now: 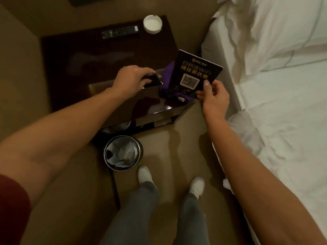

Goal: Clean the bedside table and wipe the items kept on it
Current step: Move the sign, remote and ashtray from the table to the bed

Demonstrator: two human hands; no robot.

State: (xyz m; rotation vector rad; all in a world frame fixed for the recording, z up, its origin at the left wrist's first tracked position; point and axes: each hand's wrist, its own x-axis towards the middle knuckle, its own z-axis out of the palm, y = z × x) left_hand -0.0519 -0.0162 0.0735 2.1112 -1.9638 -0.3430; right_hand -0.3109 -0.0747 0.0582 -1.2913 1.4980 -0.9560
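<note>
Holding a black WiFi card (197,72) by its near right corner, the right hand (213,97) pinches it between thumb and fingers and keeps it lifted and tilted above the near right corner of the counter (74,68), printed face with the QR code toward the camera; in my judgement it is raised so that the surface beneath and the card itself can be wiped. A purple cloth (168,69) lies bunched on the counter directly behind and under the card, partly hidden by it, with a fold reaching the near edge just left of the right hand. The left hand (131,77) reaches over the middle of the counter, fingers curled around a small dark object (153,79) whose identity cannot be told; it sits just left of the cloth and close to the card's left edge. Both hands are thus closed on items, neither on the cloth, so wiping appears not to be under way at this instant. At the far edge of the counter a remote control (120,31) lies flat, and a white ashtray (152,23) stands just right of it, both well apart from the hands and seemingly awaiting attention. On the floor near the counter's front stands a waste bin (123,152) lined with a white bag. White bed linen (283,85) fills the right side.
</note>
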